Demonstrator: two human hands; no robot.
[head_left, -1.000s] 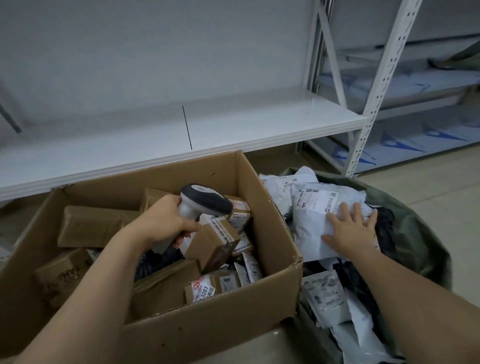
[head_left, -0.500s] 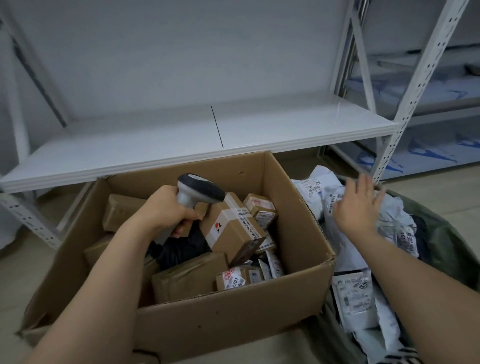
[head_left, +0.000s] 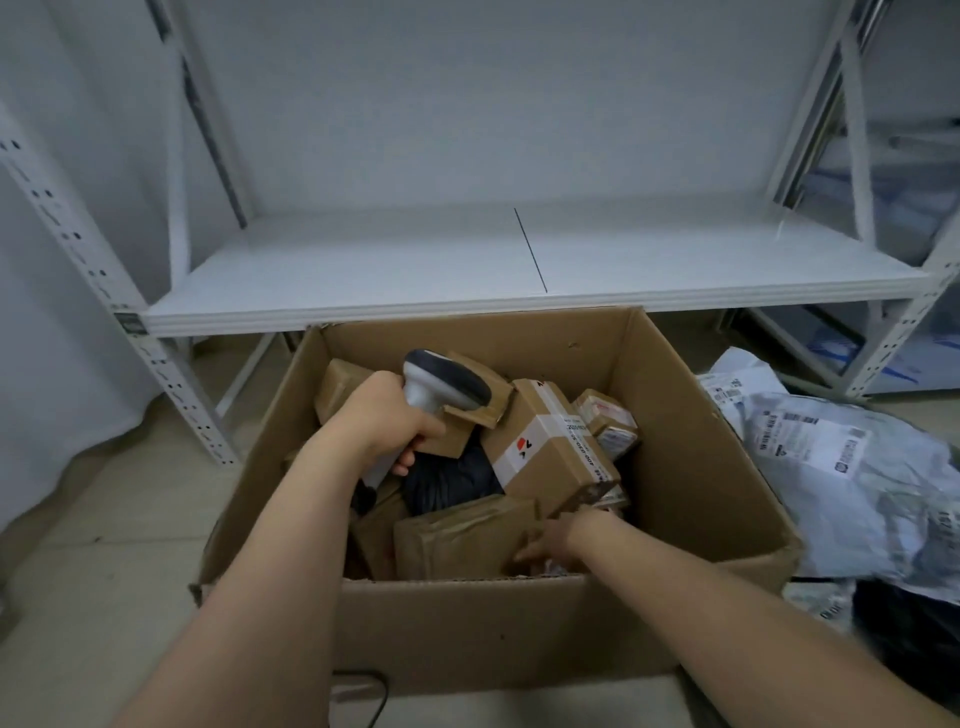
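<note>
A large open cardboard box (head_left: 691, 426) stands on the floor, filled with several small brown parcels. My left hand (head_left: 384, 415) grips a grey and black barcode scanner (head_left: 441, 384) above the parcels at the box's left. A taped brown parcel with a white label (head_left: 545, 447) lies tilted in the middle. My right hand (head_left: 556, 538) reaches down inside the box's near right corner, its fingers low among the parcels beside a flat tape-wrapped brown parcel (head_left: 462, 535). Whether it holds anything is hidden.
A white metal shelf (head_left: 467, 286) runs just behind the box, its board bare. A pile of grey and white mailer bags (head_left: 852, 467) with printed labels lies to the right of the box. Shelf uprights stand at left and right. A dark cable lies below the box.
My right hand left the mailer bags on the right, rose, then dropped into the box's near right corner. The view swung left. My left hand still holds the scanner.
</note>
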